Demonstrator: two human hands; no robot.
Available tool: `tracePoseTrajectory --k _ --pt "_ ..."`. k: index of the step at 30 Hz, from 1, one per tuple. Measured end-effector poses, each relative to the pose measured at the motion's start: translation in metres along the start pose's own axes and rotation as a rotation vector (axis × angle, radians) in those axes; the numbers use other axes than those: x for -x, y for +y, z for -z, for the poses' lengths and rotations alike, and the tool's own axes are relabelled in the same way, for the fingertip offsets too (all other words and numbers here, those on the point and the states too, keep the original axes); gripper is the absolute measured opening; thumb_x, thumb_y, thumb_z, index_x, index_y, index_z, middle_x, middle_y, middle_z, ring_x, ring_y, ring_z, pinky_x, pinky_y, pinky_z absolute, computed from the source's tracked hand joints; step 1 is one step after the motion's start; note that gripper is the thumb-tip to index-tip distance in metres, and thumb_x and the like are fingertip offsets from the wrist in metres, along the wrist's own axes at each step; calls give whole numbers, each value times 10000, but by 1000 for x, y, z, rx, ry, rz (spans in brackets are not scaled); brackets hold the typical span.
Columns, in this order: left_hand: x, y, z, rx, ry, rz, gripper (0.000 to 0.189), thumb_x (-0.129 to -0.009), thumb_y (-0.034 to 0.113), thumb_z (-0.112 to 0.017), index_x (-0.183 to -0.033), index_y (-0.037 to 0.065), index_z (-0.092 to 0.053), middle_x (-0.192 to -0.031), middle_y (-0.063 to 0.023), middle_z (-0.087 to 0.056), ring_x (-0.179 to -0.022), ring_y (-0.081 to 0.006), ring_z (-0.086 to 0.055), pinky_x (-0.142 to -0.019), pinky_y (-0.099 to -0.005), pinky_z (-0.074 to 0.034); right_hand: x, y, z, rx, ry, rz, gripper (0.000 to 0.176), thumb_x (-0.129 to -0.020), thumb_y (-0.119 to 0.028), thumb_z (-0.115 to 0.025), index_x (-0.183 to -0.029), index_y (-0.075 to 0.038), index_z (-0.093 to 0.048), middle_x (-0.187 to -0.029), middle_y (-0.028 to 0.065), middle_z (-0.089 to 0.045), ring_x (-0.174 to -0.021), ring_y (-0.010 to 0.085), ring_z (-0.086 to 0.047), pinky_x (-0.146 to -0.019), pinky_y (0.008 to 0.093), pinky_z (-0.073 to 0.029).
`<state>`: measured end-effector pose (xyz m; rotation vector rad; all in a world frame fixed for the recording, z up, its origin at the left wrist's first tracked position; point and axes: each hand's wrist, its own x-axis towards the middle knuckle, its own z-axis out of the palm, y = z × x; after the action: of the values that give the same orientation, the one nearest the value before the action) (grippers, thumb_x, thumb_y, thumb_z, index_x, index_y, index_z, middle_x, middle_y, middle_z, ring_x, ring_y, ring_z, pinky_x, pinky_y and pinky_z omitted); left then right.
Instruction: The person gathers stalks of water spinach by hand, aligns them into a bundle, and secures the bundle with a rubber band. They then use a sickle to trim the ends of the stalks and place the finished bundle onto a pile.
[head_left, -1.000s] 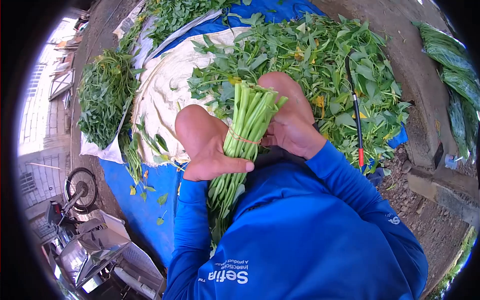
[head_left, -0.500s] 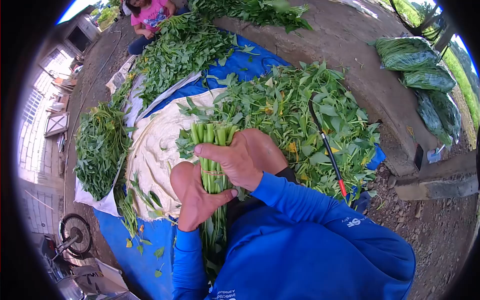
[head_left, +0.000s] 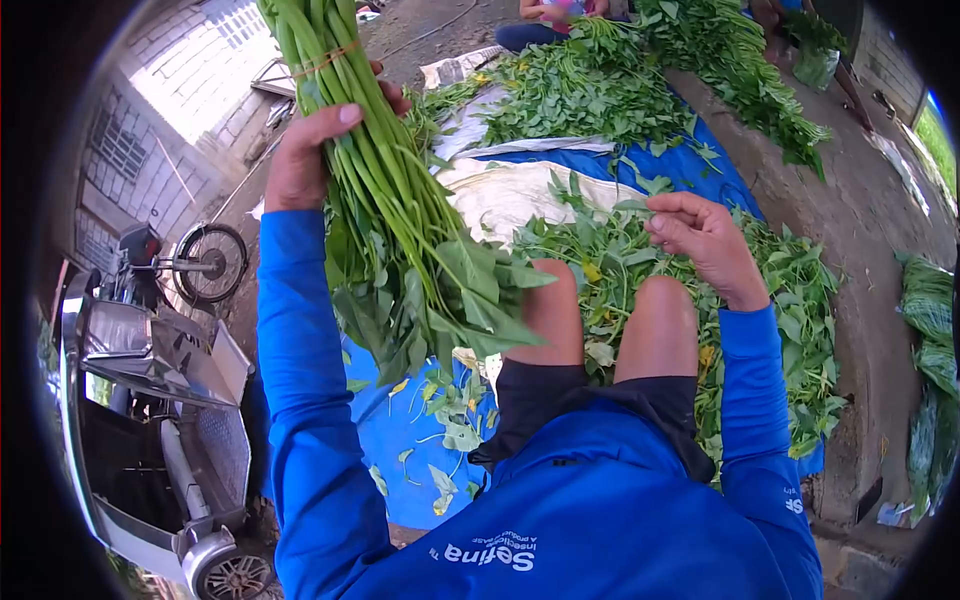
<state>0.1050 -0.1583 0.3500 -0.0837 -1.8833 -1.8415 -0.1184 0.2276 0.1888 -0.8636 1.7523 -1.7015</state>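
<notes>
A long bundle of leafy greens (head_left: 385, 190) hangs from my left hand (head_left: 310, 150), which is wrapped around its green stems. A thin reddish band circles the stems above my fingers, and the leaves droop toward my lap. Off to the right, my right hand (head_left: 705, 240) has its thumb and forefinger pinched together. A small green leaf (head_left: 632, 205) shows at those fingertips. Beneath that hand lies a wide heap of loose greens (head_left: 790, 330), some leaves yellowed, spread around my bare knees.
Under the greens are a blue tarp (head_left: 415, 490) and a pale sack cloth (head_left: 510, 195). More greens (head_left: 580, 90) are piled at the back, where a person (head_left: 545, 30) sits. Filled plastic bags (head_left: 930, 310) lie at right. A motorcycle wheel (head_left: 210, 262) and a sidecar (head_left: 180, 440) stand at left.
My left hand has raised the banded bundle up and to the left. My right hand has let go of it and moved right. The view has turned, bringing the vehicle further in.
</notes>
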Motion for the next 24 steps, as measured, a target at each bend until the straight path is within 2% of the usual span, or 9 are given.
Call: tracePoseTrajectory --k 5,9,11,13,14,16,18,20,24 --pt "-68 59 48 -54 5 -194 538 -902 233 -749 -1336 -72 -662 -1278 -224 -741 -1183 -342 -733 -1063 -481 -609 0 -61 16 173 21 166 456 -988 -224 -817 -1364 0 -688 -1086 19 -731 -967 86 -669 -895 265 -541" --pt "-83 58 7 113 -47 -272 571 -915 269 -740 -1372 -53 -627 -1186 -194 -742 -1098 -324 -745 -970 -458 -639 -1 -141 -4 66 54 472 650 -960 -246 -857 -1483 21 -578 -1146 84 -737 -1075 117 -700 -961 262 -549" --pt "-81 51 -33 213 -159 -295 591 -904 285 -743 -1384 -25 -593 -1112 -169 -723 -1034 -324 -737 -921 -447 -637 -7 -180 -37 -32 20 634 891 -899 -334 -915 -1562 57 -466 -1294 185 -702 -1205 207 -694 -1037 312 -548" --pt "-84 34 -73 384 -351 -311 589 -911 323 -730 -1373 -19 -599 -1127 -170 -721 -1047 -312 -725 -950 -445 -623 -20 -191 -80 -44 -53 660 1393 -757 -541 -980 -1670 114 -157 -1630 354 -396 -1500 391 -479 -1225 472 -411" --pt "-86 28 -92 441 -421 -321 601 -921 346 -723 -1381 -22 -602 -1151 -172 -720 -1063 -297 -722 -969 -436 -614 -16 -197 -105 56 -68 681 1506 -722 -599 -980 -1674 121 -61 -1672 380 -299 -1533 426 -422 -1264 465 -351" --pt "-77 34 -146 356 -166 -398 641 -957 426 -699 -1397 -31 -608 -1220 -175 -714 -1097 -262 -716 -1011 -399 -592 -29 -183 -130 418 99 913 1363 -783 -443 -930 -1659 122 -52 -1634 431 -302 -1517 497 -427 -1223 455 -412" --pt "-82 39 -153 167 -130 -415 767 -977 591 -716 -1409 -35 -612 -1283 -165 -702 -1133 -221 -706 -1038 -355 -557 -18 -193 -120 306 79 756 1275 -773 -307 -872 -1670 93 -58 -1551 433 -385 -1427 535 -491 -1163 506 -460" --pt "-80 38 -154 -42 -34 -428 813 -969 641 -735 -1410 -31 -613 -1280 -149 -703 -1141 -210 -701 -1034 -346 -550 -19 -185 -116 573 310 704 1267 -758 -254 -872 -1665 116 -69 -1496 399 -468 -1365 501 -552 -1165 489 -460" --pt "-82 14 -172 34 107 -330 490 -951 280 -828 -1301 7 -622 -1089 -110 -730 -939 -181 -732 -841 -365 -623 -21 -156 -123 900 378 721 1286 -735 -245 -886 -1672 101 -76 -1419 401 -526 -1312 541 -563 -1126 532 -491"
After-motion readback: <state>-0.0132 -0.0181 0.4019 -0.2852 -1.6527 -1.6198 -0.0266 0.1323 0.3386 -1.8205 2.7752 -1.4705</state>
